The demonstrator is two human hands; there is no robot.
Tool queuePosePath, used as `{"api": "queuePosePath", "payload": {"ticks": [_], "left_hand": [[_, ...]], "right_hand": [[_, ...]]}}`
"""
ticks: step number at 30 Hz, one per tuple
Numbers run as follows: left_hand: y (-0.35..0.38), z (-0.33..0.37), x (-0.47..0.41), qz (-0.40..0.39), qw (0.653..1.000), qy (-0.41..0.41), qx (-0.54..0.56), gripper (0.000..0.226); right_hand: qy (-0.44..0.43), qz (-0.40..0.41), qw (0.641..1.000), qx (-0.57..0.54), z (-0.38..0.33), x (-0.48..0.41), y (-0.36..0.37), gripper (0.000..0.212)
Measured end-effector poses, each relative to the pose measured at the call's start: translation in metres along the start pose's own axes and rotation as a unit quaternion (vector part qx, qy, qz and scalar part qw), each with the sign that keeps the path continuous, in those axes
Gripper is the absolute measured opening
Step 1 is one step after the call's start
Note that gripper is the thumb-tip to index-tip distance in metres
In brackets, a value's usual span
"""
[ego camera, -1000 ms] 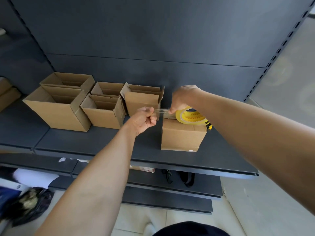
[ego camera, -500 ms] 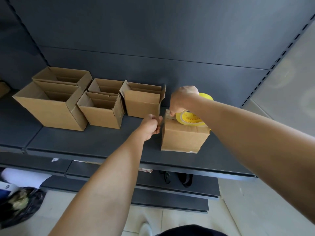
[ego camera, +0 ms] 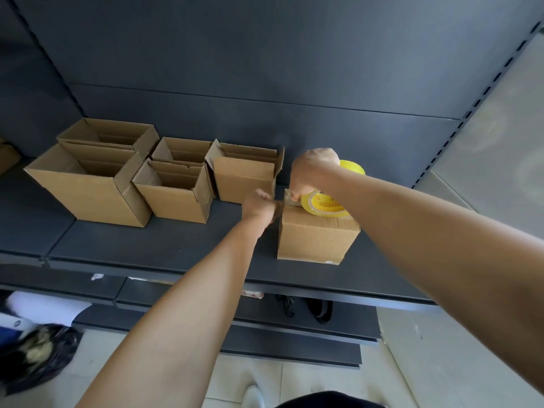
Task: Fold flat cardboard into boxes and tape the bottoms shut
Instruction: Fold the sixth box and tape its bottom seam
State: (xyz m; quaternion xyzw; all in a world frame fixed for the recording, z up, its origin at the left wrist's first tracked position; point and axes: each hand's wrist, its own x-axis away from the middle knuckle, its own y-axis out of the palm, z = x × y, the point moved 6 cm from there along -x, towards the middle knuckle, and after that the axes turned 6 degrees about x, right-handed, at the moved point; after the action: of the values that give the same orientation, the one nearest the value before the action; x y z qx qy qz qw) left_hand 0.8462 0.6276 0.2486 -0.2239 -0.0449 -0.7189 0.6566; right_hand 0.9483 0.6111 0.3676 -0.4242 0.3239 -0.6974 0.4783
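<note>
A small closed cardboard box (ego camera: 316,238) stands on the dark shelf (ego camera: 164,245). On its top lies a yellow tape roll (ego camera: 326,204), gripped by my right hand (ego camera: 312,172). A short strip of clear tape runs from the roll to the box's upper left edge. My left hand (ego camera: 259,206) pinches the tape's free end there, against the box's left side. The fingertips of both hands are partly hidden.
Several open cardboard boxes (ego camera: 173,189) stand in a cluster at the shelf's left, the largest (ego camera: 85,187) at the far left. Lower shelves hold black straps (ego camera: 318,309). A black bag (ego camera: 35,354) and white paper lie on the tiled floor.
My left hand, which held the tape stretched out to the left, has moved right and down to the box's left edge. The stretched strip has shortened. The roll stays on the box top.
</note>
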Motion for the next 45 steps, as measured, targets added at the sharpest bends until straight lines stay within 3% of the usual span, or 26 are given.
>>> {"api": "queuePosePath", "payload": {"ticks": [4,6,9,12,15,20,23,27,32,38,40,42,45], "left_hand": [[0.007,0.031,0.013,-0.047,0.994,0.102,-0.003,0.014],[0.014,0.031,0.029,-0.118,0.982,0.138,-0.047,0.028],[0.023,0.017,0.041,-0.212,0.968,0.123,-0.045,0.047],[0.026,0.013,0.041,-0.232,0.96,0.135,-0.084,0.061],[0.03,0.011,0.046,-0.223,0.952,0.158,-0.141,0.071],[0.036,0.009,0.045,-0.238,0.951,0.125,-0.151,0.072],[0.033,0.005,0.04,-0.234,0.956,0.099,-0.148,0.074],[0.026,0.0,0.032,-0.198,0.969,0.075,-0.126,0.073],[0.037,0.013,0.032,-0.184,0.971,0.088,-0.123,0.07],[0.048,0.018,0.037,-0.174,0.977,0.083,-0.094,0.073],[0.046,0.019,0.037,-0.168,0.979,0.085,-0.076,0.073],[0.044,0.018,0.035,-0.154,0.982,0.095,-0.06,0.07],[0.04,0.015,0.035,-0.136,0.984,0.111,-0.035,0.053]], "right_hand": [[-0.003,-0.006,1.0,0.007,-0.002,0.0,0.0,0.034],[-0.003,-0.012,1.0,0.003,-0.004,0.002,0.001,0.026],[-0.004,-0.023,1.0,-0.002,-0.004,0.006,-0.001,0.026],[-0.012,-0.041,0.999,-0.017,0.0,0.004,-0.002,0.018],[-0.035,-0.072,0.996,-0.044,0.0,0.006,-0.002,0.019],[-0.067,-0.129,0.985,-0.095,0.011,0.014,-0.003,0.035],[-0.082,-0.117,0.976,-0.161,0.029,0.018,-0.003,0.047],[-0.038,-0.084,0.944,-0.318,0.053,0.021,0.008,0.043],[-0.042,-0.06,0.951,-0.301,0.069,0.034,0.012,0.034],[0.0,-0.06,0.967,-0.248,0.091,0.041,0.027,0.056],[0.007,-0.065,0.948,-0.31,0.097,0.045,0.028,0.062],[0.011,-0.077,0.913,-0.401,0.104,0.046,0.032,0.054],[0.001,-0.078,0.909,-0.41,0.107,0.044,0.039,0.044]]}}
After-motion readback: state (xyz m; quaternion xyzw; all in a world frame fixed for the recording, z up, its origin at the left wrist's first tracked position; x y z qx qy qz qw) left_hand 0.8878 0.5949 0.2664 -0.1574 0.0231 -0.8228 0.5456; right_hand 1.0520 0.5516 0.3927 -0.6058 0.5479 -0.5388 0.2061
